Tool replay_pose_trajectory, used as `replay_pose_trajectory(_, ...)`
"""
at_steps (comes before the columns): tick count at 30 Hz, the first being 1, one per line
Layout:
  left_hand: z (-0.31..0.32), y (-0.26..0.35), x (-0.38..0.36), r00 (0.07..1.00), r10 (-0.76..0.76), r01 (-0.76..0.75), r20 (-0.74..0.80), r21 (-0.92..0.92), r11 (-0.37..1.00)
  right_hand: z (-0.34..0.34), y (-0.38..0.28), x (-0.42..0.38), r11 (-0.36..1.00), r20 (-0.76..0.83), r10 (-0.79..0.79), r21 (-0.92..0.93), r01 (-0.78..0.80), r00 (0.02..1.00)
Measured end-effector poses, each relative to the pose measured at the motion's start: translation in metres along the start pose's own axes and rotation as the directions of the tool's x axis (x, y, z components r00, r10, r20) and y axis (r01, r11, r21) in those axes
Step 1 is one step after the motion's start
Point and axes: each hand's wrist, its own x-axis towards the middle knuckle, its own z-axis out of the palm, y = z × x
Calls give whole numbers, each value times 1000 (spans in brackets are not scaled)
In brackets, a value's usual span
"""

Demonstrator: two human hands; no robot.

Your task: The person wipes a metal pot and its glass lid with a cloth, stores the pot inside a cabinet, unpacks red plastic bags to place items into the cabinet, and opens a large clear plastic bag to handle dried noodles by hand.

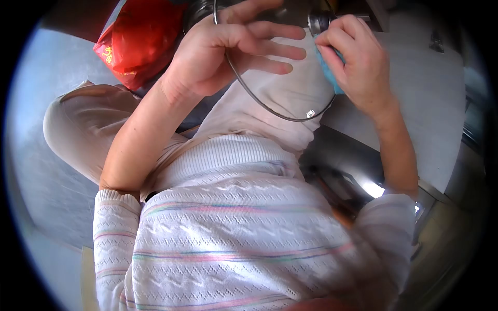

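Note:
A round glass lid [290,93] with a thin metal rim and a dark knob [319,22] is held up in front of my chest. My left hand [233,52] grips it from the left, thumb over the rim and fingers spread flat across the glass. My right hand [360,65] is at the lid's right edge beside the knob, closed on a blue cloth [329,72] that presses against the lid. Through the glass I see my light-coloured clothing.
A red plastic bag [137,39] lies at the upper left. A pale grey countertop [430,98] runs along the right, with a dark, shiny recess [342,173] below it. My white knit sweater [233,233] fills the lower frame; grey floor [52,176] shows at left.

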Motion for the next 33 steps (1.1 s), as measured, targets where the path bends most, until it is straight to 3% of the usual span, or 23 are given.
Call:
replay_pose_trajectory(7, 4, 8, -4, 1000, 14, -13, -13, 73, 997, -7, -6, 18, 997, -70, -1, 81, 7, 998)
replay_pose_trajectory(11, 3, 6, -3, 1000, -9, 10, -18, 54, 998, -9, 7, 28, 986, -9, -86, 141, 87, 996)
replay_pose_trajectory(14, 0, 5, -2, 1000, -15, 15, 0, 47, 999, -8, 17, 37, 985, 156, -86, 160, 60, 984)
replay_pose_trajectory(17, 0, 7, -5, 1000, -28, 28, -7, 60, 998, -8, 15, 43, 985, 163, -119, 140, 96, 979)
replay_pose_trajectory(20, 1, 3, -5, 998, -61, 62, -11, 70, 996, -10, 9, 48, 995, 206, -30, 99, 10, 978)
replay_pose_trajectory(23, -10, 3, -3, 993, -42, 38, 115, 32, 999, 3, 16, 51, 990, 59, -80, 119, 73, 995)
replay_pose_trajectory(24, -15, 5, -1, 986, -26, 26, 165, 3, 1000, 6, 20, 50, 979, -17, 0, 204, 4, 1000)
replay_pose_trajectory(26, -21, 10, 0, 993, -21, 16, 119, 40, 999, 13, 25, 42, 916, -145, 180, 385, -112, 973)
replay_pose_trajectory(29, -28, 13, 0, 996, 9, -13, 84, 42, 999, 24, 27, 22, 575, -175, 607, 770, -276, 775)
replay_pose_trajectory(33, -38, 11, 4, 993, 24, -20, 115, -36, 999, 50, 17, -15, 734, -284, 601, 566, -375, 747)
